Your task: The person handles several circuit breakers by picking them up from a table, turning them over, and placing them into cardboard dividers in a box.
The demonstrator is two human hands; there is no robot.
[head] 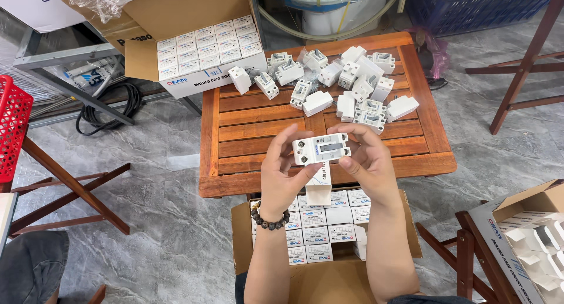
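head view: a person's left hand and right hand hold a white circuit breaker between them, level, above the near edge of a slatted wooden tabletop. both hands are closed round it, fingers curled over its ends, thumbs underneath; a small white carton, one end open, hangs just below the breaker, touching it, pinched near the left thumb. the left wrist wears a dark bead bracelet. further back on the tabletop lies a loose heap of breakers, some upright, some tipped. at the far left corner an open cardboard box shows rows of small white cartons. below the hands, on the person's lap side, a second open box is packed with the same cartons. a red crate stands at the left edge, and a third box at the right.

the breaker looks rigid, moulded plastic, compact and probably fairly dense, smooth on its faces; the short ends offer the surest hold. the carton looks thin, light and easily crushed.
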